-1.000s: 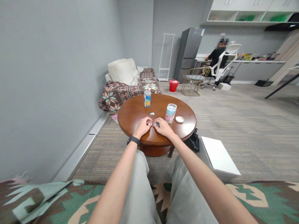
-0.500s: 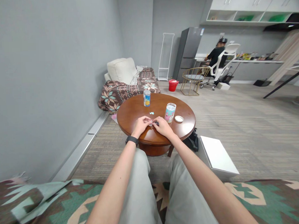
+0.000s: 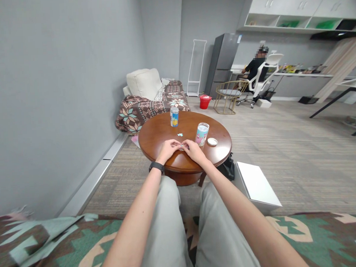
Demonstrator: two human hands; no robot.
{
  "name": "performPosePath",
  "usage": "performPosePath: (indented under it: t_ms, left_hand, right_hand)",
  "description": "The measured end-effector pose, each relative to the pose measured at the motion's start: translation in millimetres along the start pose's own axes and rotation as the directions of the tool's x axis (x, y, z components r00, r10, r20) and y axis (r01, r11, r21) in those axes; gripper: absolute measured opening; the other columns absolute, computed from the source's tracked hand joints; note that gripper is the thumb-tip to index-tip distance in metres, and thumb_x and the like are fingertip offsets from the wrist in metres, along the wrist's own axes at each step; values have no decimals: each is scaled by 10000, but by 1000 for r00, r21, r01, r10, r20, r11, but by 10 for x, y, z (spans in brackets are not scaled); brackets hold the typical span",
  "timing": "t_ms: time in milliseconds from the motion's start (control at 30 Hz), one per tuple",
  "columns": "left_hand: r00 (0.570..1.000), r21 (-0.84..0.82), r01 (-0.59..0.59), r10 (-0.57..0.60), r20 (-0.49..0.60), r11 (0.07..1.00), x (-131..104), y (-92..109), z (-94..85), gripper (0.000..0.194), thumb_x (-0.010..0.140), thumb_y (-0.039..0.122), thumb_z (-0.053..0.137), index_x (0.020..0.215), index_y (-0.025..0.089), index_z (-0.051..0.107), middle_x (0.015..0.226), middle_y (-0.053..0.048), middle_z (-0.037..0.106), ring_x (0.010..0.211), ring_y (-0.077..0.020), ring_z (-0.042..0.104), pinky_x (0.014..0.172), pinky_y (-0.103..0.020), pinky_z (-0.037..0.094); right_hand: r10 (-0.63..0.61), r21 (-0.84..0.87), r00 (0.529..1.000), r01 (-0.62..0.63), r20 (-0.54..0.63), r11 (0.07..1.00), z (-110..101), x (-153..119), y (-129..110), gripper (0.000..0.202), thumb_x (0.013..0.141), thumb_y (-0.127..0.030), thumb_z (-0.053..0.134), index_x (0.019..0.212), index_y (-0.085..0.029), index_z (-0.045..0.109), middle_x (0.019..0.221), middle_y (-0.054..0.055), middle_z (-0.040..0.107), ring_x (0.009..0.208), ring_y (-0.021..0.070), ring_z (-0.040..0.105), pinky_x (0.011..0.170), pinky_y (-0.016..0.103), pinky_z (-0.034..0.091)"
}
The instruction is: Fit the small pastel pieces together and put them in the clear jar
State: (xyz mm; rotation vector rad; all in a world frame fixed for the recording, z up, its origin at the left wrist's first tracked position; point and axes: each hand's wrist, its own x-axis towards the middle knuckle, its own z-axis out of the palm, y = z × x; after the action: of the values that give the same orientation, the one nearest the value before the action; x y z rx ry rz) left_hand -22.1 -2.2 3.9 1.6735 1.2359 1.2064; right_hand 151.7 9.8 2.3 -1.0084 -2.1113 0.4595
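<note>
My left hand (image 3: 168, 148) and my right hand (image 3: 194, 150) meet over the near half of the round wooden table (image 3: 154, 140). Their fingertips pinch together at a tiny pale item (image 3: 181, 146), mostly hidden and too small to make out. Just beyond the fingers lie small light-blue pieces (image 3: 180, 135). Close to my right hand stands a clear open jar (image 3: 202, 134) with a pink and blue picture, and its round white lid (image 3: 212, 142) lies at its right. Farther back is a blue and yellow canister (image 3: 174, 117) with a silver top, upright.
Behind the table is a sofa (image 3: 151, 107) under a patterned cover. A white box (image 3: 258, 181) sits on the floor at my right. Beyond are a red bucket (image 3: 205, 102), a gold-framed chair (image 3: 229, 92) and a person (image 3: 253, 67) seated at a counter.
My fingertips have drawn slightly closer together, and the dark bit seen by my right fingers is now hardly visible. The whole view has shifted slightly; jar, lid and canister stay in place.
</note>
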Motion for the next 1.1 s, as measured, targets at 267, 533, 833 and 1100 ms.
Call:
performPosePath:
  t_ms: [267, 533, 833, 1100]
  left_hand:
    - [998, 195, -56, 59, -12, 979, -2, 30, 15, 233, 763, 255, 700, 962, 139, 664, 975, -75, 693, 871, -175, 662, 835, -304, 532]
    - [974, 496, -205, 127, 185, 844, -12, 72, 47, 271, 820, 334, 641, 1053, 219, 718, 994, -62, 631, 979, -220, 583, 931, -344, 463]
    - [974, 526, -208, 126, 188, 825, -1, -9, 49, 275, 820, 294, 625, 1072, 220, 707, 981, -54, 629, 980, -216, 561, 922, -338, 449]
    - [976, 521, -205, 130, 177, 829, 10, -22, 51, 260, 820, 275, 618, 1057, 203, 696, 1000, -60, 642, 974, -220, 572, 908, -338, 458]
  right_hand:
    - [-43, -42, 994, 39, -99, 998, -32, -19, -71, 109, 893, -155, 511, 836, -189, 598, 848, 53, 633, 842, 198, 589, 799, 321, 470]
    - [-33, -221, 968, -24, -249, 975, -905, 288, -278, 198, 903, -193, 517, 924, -188, 714, 917, 68, 702, 882, 201, 633, 857, 315, 465]
    - [167, -471, 985, -167, -41, 866, -1351, 638, -21, 184, 812, -96, 601, 857, -161, 767, 894, 79, 765, 838, 190, 696, 797, 255, 496]
    - [198, -455, 980, -178, -3, 873, -1360, 765, 6, 147, 780, -99, 643, 851, -152, 760, 893, 70, 765, 820, 180, 700, 768, 241, 504]
